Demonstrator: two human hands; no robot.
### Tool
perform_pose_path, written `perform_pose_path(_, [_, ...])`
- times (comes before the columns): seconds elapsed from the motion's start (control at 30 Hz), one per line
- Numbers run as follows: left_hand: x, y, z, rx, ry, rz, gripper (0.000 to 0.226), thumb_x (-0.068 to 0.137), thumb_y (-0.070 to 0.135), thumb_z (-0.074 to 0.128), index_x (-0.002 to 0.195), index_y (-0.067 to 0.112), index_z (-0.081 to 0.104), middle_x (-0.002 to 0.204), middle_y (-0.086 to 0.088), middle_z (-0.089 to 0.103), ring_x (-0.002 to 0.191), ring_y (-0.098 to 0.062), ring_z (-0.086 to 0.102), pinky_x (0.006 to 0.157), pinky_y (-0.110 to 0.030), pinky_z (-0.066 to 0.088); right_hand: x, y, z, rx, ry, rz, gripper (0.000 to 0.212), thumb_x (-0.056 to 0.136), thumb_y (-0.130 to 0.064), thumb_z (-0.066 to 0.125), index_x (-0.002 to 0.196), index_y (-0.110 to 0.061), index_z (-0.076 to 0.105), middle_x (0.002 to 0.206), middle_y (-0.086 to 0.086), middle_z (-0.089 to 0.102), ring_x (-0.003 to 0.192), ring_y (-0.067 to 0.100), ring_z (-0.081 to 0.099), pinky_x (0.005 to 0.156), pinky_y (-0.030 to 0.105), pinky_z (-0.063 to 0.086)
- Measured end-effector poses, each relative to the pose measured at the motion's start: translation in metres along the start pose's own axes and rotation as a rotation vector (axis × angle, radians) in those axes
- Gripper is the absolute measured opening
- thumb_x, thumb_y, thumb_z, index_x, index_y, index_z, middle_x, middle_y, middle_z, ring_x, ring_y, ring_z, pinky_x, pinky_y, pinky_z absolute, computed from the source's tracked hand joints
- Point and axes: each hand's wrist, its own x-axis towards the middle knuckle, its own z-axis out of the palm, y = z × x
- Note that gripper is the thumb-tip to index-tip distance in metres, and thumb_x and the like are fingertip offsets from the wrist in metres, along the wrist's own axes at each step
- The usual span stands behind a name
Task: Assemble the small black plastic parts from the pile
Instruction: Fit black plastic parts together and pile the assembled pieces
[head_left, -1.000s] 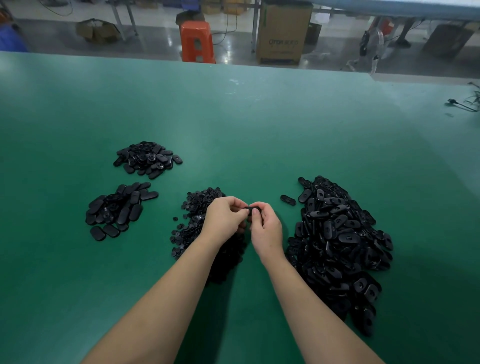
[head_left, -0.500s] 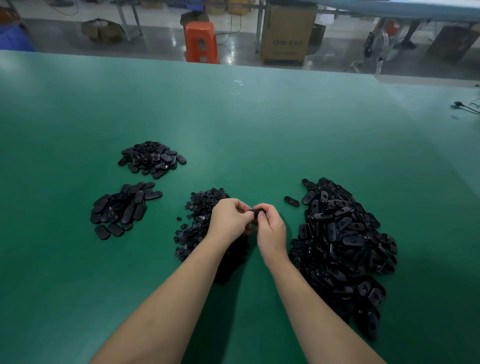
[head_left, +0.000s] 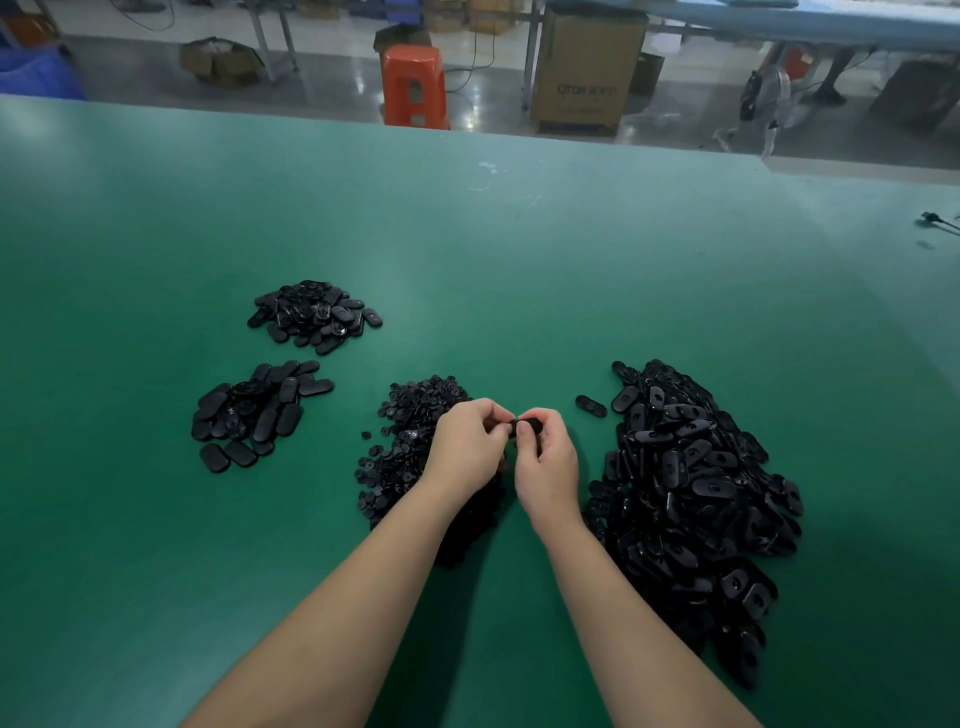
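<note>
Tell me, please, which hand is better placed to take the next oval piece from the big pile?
The right hand: the big pile lies just beside it, on its side. The left hand is over the pile of small round pieces, farther away.

Black part (head_left: 525, 427) between left hand (head_left: 467, 447) and right hand (head_left: 546, 467)

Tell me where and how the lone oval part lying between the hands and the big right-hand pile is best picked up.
The lone oval part lies flat on the green table, apart from the large pile. Probably best to come from above and pinch across its narrow width, on the two long edges; its flat, low pose leaves little else to grip.
</note>
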Motion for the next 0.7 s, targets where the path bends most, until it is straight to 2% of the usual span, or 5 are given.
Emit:
perform_pose_path(0.1, [0.0,0.0,0.0,0.027,0.013,0.017,0.007,0.091,0.015,0.068,0.087,0.02,0.071,0.08,0.007,0.072,0.064,-0.013,0.069,0.071,-0.033,0.06,0.001,-0.003,0.001,0.0,-0.004,0.009,0.022,0.101,-0.017,0.053,0.09,-0.036,0.053,0.086,-0.015,0.064,0.083,-0.005,0.058,0.068,0.015,0.042])
perform_pose_path(0.23, [-0.002,0.0,0.001,0.181,0.029,0.127,0.008,0.089,0.022,0.07,0.096,0.019,0.073,0.084,0.005,0.073,0.079,-0.013,0.067,0.079,-0.032,0.056,0.001,-0.005,0.001,0.07,0.001,0.076,0.025,0.103,-0.017,0.045,0.091,-0.035,0.057,0.09,-0.014,0.066,0.086,-0.001,0.059,0.075,0.027,0.047])
perform_pose_path(0.43, [-0.002,-0.01,-0.017,0.471,0.145,0.25,0.008,0.089,0.033,0.064,0.095,0.028,0.068,0.09,0.009,0.061,0.083,-0.016,0.061,0.065,-0.029,0.043,-0.001,-0.005,0.001,0.099,0.005,0.074,0.014,0.105,-0.025,0.043,0.103,-0.029,0.056,0.082,-0.01,0.065,0.069,0.006,0.057,0.072,0.033,0.048])
perform_pose_path(0.57, [0.008,-0.038,-0.064,0.394,0.335,0.064,0.006,0.094,0.032,0.065,0.095,0.026,0.067,0.088,0.008,0.061,0.073,-0.01,0.059,0.059,-0.027,0.048,-0.002,-0.007,0.0,0.064,-0.033,0.073,0.014,0.105,-0.029,0.043,0.102,-0.029,0.057,0.08,-0.008,0.066,0.066,0.007,0.056,0.07,0.035,0.049])
perform_pose_path(0.7, [0.012,-0.082,-0.121,0.279,0.558,-0.162,0.009,0.095,0.02,0.064,0.099,0.013,0.069,0.085,0.002,0.068,0.063,-0.008,0.058,0.053,-0.021,0.041,-0.002,-0.008,0.001,0.019,-0.045,0.06,0.016,0.105,-0.025,0.045,0.099,-0.027,0.059,0.077,-0.007,0.066,0.058,0.006,0.052,0.066,0.039,0.049])
